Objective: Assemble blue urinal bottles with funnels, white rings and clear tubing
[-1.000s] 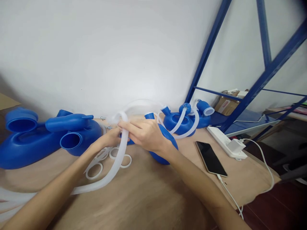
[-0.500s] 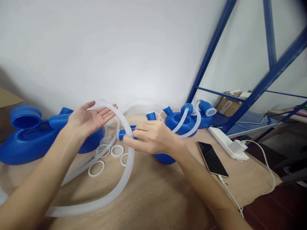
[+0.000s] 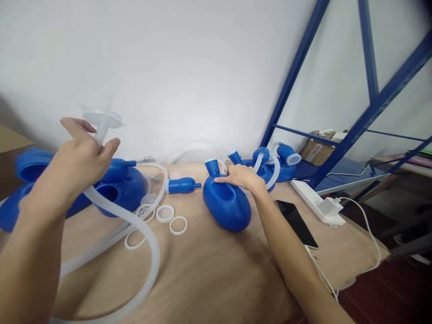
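My left hand [image 3: 81, 155] is raised at the left, its fingers closed round a whitish, translucent ribbed hose [image 3: 152, 252]. A round, clear-white cap [image 3: 107, 118], blurred by motion, sits at the hose end above my fingers. From beneath the hand the hose loops down over the table. My right hand [image 3: 245, 176] grips a blue urinal bottle [image 3: 229, 213] by its upper side, thumb on top and the other fingers partly hidden behind. The bottle's short neck [image 3: 212, 167] points up and left.
Several white rings [image 3: 178, 225] lie mid-table beside a blue nozzle piece [image 3: 182, 185]. More blue bottles stand at left [image 3: 124, 191] and back right [image 3: 285, 173], some with hoses. A phone [image 3: 297, 222], a power strip [image 3: 315, 202] and a blue rack [image 3: 354, 128] are at the right.
My left hand has gone from an open palm by the hose to holding its capped end, up and left. My right hand has left the hose and moved right onto the blue urinal bottle.
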`<move>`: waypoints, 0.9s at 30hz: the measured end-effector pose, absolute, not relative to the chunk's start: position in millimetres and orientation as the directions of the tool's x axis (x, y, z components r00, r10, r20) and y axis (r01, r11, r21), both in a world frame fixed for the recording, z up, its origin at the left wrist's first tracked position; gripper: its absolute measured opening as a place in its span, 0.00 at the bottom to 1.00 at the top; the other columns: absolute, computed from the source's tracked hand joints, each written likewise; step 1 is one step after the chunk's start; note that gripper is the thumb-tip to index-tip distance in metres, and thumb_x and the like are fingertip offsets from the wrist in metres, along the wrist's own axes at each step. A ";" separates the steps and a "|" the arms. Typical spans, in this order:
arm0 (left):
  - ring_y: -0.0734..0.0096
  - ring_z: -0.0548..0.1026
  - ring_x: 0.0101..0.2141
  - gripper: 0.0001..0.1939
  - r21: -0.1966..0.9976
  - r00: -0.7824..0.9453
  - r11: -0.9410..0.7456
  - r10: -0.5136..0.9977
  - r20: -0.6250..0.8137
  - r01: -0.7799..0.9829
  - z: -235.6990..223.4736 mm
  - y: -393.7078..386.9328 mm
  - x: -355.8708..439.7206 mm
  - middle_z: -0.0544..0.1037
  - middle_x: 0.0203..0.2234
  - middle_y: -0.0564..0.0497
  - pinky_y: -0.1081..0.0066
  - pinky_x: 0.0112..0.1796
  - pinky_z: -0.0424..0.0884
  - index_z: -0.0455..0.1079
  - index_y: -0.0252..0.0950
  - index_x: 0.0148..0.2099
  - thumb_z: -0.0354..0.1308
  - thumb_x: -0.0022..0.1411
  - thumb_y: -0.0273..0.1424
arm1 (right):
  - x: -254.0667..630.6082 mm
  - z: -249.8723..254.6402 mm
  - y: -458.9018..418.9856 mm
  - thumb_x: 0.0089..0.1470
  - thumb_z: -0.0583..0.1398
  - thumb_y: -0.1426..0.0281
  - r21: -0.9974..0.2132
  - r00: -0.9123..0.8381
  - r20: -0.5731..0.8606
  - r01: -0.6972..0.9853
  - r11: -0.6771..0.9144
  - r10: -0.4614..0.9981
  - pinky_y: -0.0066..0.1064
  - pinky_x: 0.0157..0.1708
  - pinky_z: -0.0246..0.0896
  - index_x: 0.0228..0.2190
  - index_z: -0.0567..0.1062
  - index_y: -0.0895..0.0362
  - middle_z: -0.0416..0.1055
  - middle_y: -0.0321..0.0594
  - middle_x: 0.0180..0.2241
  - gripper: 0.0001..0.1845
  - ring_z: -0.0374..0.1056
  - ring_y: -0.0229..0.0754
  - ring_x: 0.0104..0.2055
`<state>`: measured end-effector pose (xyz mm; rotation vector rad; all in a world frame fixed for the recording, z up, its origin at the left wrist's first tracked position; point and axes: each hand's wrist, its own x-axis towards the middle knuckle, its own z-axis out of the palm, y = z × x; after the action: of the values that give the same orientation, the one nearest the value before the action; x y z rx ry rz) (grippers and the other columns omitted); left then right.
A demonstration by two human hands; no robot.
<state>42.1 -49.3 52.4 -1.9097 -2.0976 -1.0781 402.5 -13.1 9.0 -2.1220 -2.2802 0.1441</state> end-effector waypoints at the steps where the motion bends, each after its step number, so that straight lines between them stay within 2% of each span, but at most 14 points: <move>1: 0.58 0.72 0.23 0.36 0.338 -0.189 -0.012 0.811 0.553 0.941 50.7 -47.3 41.8 0.71 0.31 0.50 0.63 0.29 0.70 0.49 0.24 0.68 0.55 0.69 0.42 | 408.3 8.8 -6.9 0.57 0.63 0.42 -0.132 -0.093 -0.105 0.988 0.079 0.990 0.41 0.42 0.69 0.48 0.77 0.58 0.81 0.52 0.43 0.33 0.79 0.58 0.44; 4: 0.49 0.76 0.30 0.33 0.189 -0.105 0.004 0.842 0.529 0.982 49.7 -46.3 47.3 0.74 0.31 0.47 0.59 0.36 0.71 0.47 0.25 0.70 0.47 0.73 0.41 | 422.1 8.1 6.3 0.53 0.68 0.46 -0.239 -0.155 -0.197 0.965 0.106 0.968 0.35 0.33 0.68 0.39 0.80 0.57 0.82 0.47 0.35 0.27 0.79 0.52 0.37; 6: 0.48 0.78 0.37 0.29 0.089 -0.015 -0.043 0.822 0.569 0.995 49.8 -47.9 52.6 0.76 0.35 0.44 0.59 0.40 0.72 0.54 0.29 0.70 0.44 0.74 0.40 | 428.0 9.4 8.7 0.51 0.70 0.51 -0.296 -0.203 -0.172 0.944 0.146 0.964 0.33 0.33 0.69 0.41 0.81 0.57 0.82 0.47 0.37 0.24 0.79 0.52 0.39; 8: 0.50 0.77 0.42 0.26 0.033 0.048 -0.090 0.768 0.639 0.995 49.5 -48.6 56.3 0.77 0.43 0.41 0.60 0.44 0.72 0.63 0.34 0.67 0.40 0.75 0.41 | 430.4 14.5 4.3 0.53 0.69 0.52 -0.380 -0.265 -0.124 0.903 0.200 0.956 0.33 0.36 0.71 0.44 0.82 0.57 0.83 0.47 0.41 0.25 0.79 0.52 0.42; 10: 0.53 0.77 0.45 0.27 0.043 0.093 -0.168 0.724 0.684 0.985 49.0 -47.0 57.9 0.77 0.47 0.40 0.61 0.47 0.70 0.69 0.34 0.63 0.39 0.74 0.42 | 428.7 23.4 -6.5 0.57 0.66 0.52 -0.460 -0.302 -0.031 0.851 0.254 0.953 0.35 0.43 0.72 0.48 0.83 0.57 0.83 0.47 0.45 0.25 0.79 0.53 0.46; 11: 0.55 0.76 0.44 0.28 0.061 0.123 -0.222 0.728 0.675 0.973 48.8 -45.5 58.3 0.77 0.46 0.41 0.63 0.47 0.70 0.71 0.33 0.61 0.39 0.73 0.42 | 426.4 28.6 -13.4 0.59 0.65 0.52 -0.488 -0.304 0.033 0.826 0.281 0.952 0.37 0.47 0.72 0.50 0.83 0.56 0.82 0.46 0.48 0.26 0.79 0.54 0.48; 14: 0.61 0.75 0.35 0.28 0.161 0.228 -0.357 0.822 0.521 0.920 48.8 -41.0 60.0 0.78 0.32 0.48 0.69 0.41 0.67 0.75 0.34 0.51 0.40 0.70 0.46 | 416.4 42.3 -35.1 0.61 0.64 0.53 -0.548 -0.321 0.207 0.744 0.382 0.924 0.41 0.55 0.70 0.56 0.81 0.52 0.78 0.44 0.57 0.27 0.76 0.55 0.55; 16: 0.64 0.72 0.29 0.28 0.233 0.258 -0.380 0.868 0.425 0.895 48.8 -40.1 62.3 0.74 0.24 0.52 0.70 0.36 0.64 0.75 0.36 0.45 0.40 0.70 0.50 | 409.2 47.4 -46.5 0.59 0.66 0.55 -0.571 -0.388 0.253 0.680 0.461 0.886 0.41 0.56 0.70 0.56 0.80 0.50 0.78 0.42 0.57 0.26 0.76 0.54 0.55; 19: 0.67 0.69 0.26 0.30 0.278 0.339 -0.450 0.866 0.367 0.849 49.1 -42.9 65.6 0.70 0.20 0.55 0.70 0.34 0.62 0.74 0.37 0.39 0.39 0.69 0.53 | 400.4 48.3 -55.5 0.57 0.68 0.59 -0.553 -0.457 0.320 0.622 0.555 0.830 0.39 0.56 0.69 0.55 0.81 0.48 0.80 0.39 0.55 0.24 0.77 0.51 0.54; 23: 0.70 0.65 0.21 0.29 0.240 0.457 -0.538 0.829 0.322 0.808 51.5 -51.1 67.5 0.65 0.17 0.56 0.70 0.29 0.60 0.69 0.39 0.31 0.38 0.69 0.53 | 394.0 43.5 -56.3 0.55 0.70 0.58 -0.425 -0.505 0.428 0.619 0.660 0.750 0.37 0.52 0.68 0.53 0.83 0.48 0.83 0.39 0.49 0.24 0.78 0.48 0.49; 27: 0.69 0.65 0.21 0.27 0.169 0.481 -0.570 0.790 0.379 0.804 49.1 -59.2 74.6 0.65 0.17 0.56 0.69 0.29 0.60 0.67 0.40 0.32 0.38 0.71 0.51 | 391.9 41.9 -55.5 0.54 0.71 0.55 -0.336 -0.521 0.493 0.624 0.705 0.697 0.36 0.48 0.66 0.52 0.83 0.48 0.83 0.39 0.43 0.25 0.77 0.46 0.43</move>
<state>74.6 -59.2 49.1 -2.6765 -1.4410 -0.6592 391.9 -55.5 41.9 -1.0027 -2.2999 0.1551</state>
